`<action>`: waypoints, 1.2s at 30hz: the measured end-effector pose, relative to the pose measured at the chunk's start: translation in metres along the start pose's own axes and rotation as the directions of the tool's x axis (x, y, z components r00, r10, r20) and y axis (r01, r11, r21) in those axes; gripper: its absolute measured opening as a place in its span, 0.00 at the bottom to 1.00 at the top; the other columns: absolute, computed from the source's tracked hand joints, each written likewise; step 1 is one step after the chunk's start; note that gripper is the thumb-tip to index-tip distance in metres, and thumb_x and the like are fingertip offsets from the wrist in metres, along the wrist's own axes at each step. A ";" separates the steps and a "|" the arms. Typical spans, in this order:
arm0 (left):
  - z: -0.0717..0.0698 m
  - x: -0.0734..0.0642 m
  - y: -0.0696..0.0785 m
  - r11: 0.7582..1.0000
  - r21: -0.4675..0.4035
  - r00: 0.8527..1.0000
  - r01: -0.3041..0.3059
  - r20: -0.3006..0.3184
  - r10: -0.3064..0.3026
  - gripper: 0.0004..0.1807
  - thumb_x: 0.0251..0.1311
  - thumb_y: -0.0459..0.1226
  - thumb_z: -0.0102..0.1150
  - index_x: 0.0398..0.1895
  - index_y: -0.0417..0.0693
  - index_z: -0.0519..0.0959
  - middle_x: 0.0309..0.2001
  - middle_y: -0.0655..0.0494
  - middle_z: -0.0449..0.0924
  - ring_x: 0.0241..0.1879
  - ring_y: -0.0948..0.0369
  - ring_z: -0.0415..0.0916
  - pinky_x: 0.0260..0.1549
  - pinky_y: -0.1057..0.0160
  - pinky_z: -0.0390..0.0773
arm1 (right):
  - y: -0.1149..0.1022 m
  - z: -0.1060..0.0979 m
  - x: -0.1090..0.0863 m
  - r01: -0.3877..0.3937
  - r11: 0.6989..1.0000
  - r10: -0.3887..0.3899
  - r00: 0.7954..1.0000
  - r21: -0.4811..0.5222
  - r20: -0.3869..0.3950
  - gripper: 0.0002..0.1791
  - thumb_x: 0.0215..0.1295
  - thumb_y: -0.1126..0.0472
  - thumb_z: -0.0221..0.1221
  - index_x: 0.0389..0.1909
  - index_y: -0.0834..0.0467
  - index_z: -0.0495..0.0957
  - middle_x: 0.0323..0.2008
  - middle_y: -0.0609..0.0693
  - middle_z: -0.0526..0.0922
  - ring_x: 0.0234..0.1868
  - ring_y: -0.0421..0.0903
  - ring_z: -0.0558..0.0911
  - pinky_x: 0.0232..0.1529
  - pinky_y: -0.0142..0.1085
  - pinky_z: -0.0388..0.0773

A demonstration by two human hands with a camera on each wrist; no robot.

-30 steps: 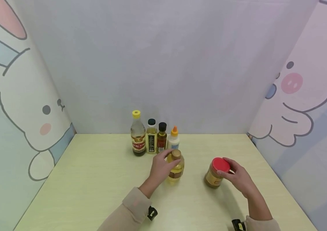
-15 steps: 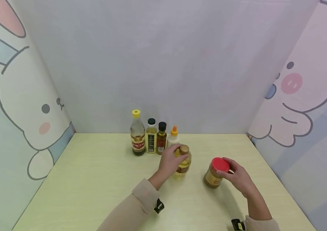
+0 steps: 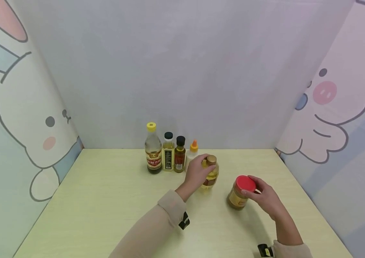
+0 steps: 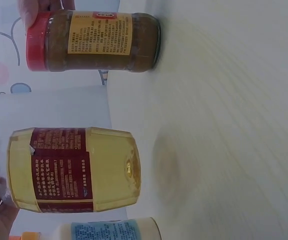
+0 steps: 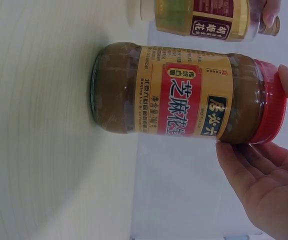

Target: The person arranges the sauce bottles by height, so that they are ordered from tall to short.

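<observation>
My left hand [image 3: 196, 173] grips the neck of a clear oil bottle [image 3: 212, 176] with a gold-brown cap and a dark red label. The left wrist view shows the bottle's base [image 4: 130, 169] apart from the table, with a shadow beside it. To the right, my right hand [image 3: 266, 200] holds a brown sesame-peanut butter jar [image 5: 184, 95] by its red lid [image 3: 246, 183], thumb and fingers on opposite sides. The jar stands near upright; whether its base touches the table, I cannot tell. A white bottle with an orange tip [image 3: 193, 145] is partly hidden behind my left hand.
At the back stand a yellow-capped dark sauce bottle [image 3: 153, 154], a pale oil bottle with a black cap [image 3: 168, 154] and a small reddish-brown bottle [image 3: 179, 157], in a row. Cartoon-printed walls [image 3: 182, 71] enclose the light table [image 3: 111, 208] behind and at both sides.
My left hand has carried the oil bottle to the right and farther back, to the front right of the white bottle. My right hand and the jar have stayed in place.
</observation>
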State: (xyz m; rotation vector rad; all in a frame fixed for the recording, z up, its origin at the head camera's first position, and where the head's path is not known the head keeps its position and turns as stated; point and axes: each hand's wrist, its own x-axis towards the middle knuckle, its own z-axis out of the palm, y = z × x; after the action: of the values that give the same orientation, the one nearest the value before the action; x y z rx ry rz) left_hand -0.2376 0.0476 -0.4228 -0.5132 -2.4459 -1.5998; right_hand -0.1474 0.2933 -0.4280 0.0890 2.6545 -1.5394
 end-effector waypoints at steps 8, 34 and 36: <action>0.008 0.012 -0.006 1.000 0.017 1.000 0.017 0.003 -0.017 0.23 0.60 0.39 0.68 0.57 0.42 0.78 0.53 0.50 0.79 0.54 0.54 0.75 0.53 0.55 0.74 | 0.000 0.000 0.000 0.005 1.000 -0.005 1.000 0.001 -0.004 0.44 0.63 0.53 0.66 0.71 0.68 0.55 0.65 0.69 0.64 0.64 0.67 0.65 0.55 0.50 0.74; 0.027 0.046 -0.013 0.999 0.010 0.999 0.048 -0.010 -0.048 0.23 0.63 0.39 0.65 0.59 0.40 0.76 0.54 0.46 0.77 0.55 0.52 0.74 0.55 0.54 0.73 | -0.004 0.001 -0.001 -0.001 1.000 0.001 1.000 0.010 -0.017 0.43 0.63 0.54 0.67 0.71 0.68 0.56 0.65 0.68 0.64 0.64 0.66 0.66 0.55 0.50 0.74; 0.027 0.048 -0.013 0.998 0.001 0.998 0.062 -0.006 -0.062 0.23 0.63 0.39 0.65 0.60 0.40 0.75 0.55 0.47 0.77 0.55 0.52 0.73 0.55 0.54 0.73 | -0.004 0.001 -0.001 0.003 1.000 -0.003 1.000 0.012 -0.014 0.43 0.63 0.54 0.67 0.71 0.68 0.56 0.65 0.69 0.64 0.64 0.66 0.66 0.55 0.50 0.75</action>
State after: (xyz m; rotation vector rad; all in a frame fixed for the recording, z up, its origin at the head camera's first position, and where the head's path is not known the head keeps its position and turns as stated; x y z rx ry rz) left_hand -0.2859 0.0768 -0.4297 -0.4352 -2.4816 -1.6206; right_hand -0.1466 0.2903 -0.4252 0.0972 2.6575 -1.5619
